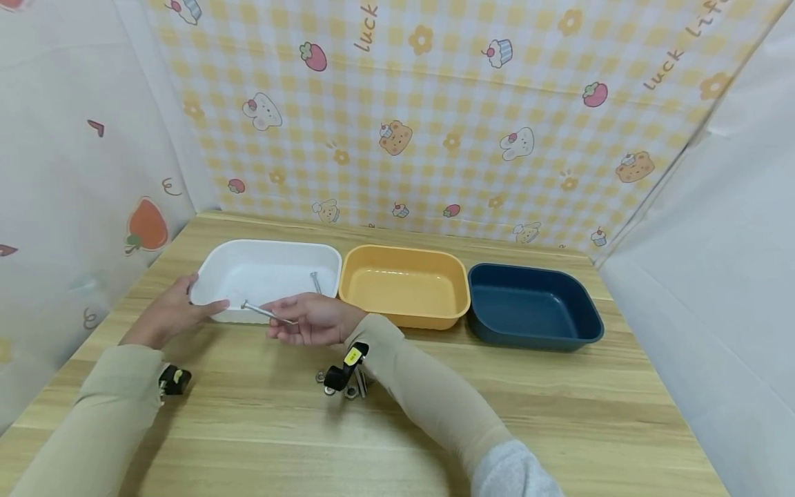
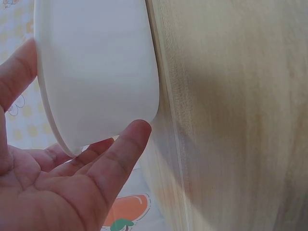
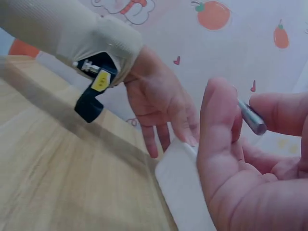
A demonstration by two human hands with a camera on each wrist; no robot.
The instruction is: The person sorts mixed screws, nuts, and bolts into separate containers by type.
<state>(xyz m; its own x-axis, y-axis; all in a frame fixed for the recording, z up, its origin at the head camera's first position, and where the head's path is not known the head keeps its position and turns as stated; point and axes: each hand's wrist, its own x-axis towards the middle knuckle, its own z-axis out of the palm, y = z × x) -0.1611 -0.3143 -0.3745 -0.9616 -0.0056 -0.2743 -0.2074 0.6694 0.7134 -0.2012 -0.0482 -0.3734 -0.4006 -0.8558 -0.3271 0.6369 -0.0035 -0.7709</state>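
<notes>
Taking the clock from the yellow bin (image 1: pixel 404 291), twelve toward the patterned cloth (image 1: pixel 435 103), the white bin (image 1: pixel 257 277) lies at nine and the dark blue bin (image 1: pixel 528 309) at three, their neighbouring rims touching or nearly so. Only a narrow strip of tabletop (image 1: pixel 559 407) separates the bins' twelve-o'clock rims from the cloth; the wood widens toward six.

The left hand (image 1: pixel 170 314) holds the white bin's nine-o'clock end, thumb and fingers well spread, thumb at the front rim, other fingers round the outside. The right hand (image 1: pixel 317 319) pinches a bolt (image 1: pixel 266 313) between thumb and fingers; the bolt's head points to ten, at the bin's six-o'clock rim. Another bolt (image 1: pixel 316 283) lies in that bin near its three-o'clock end, so the room is widest toward nine and twelve inside the walls.

At seven from the yellow bin, a cluster of nuts and bolts (image 1: pixel 352 392) sits on the wood, partly hidden beneath the right wrist's strap and sleeve.
</notes>
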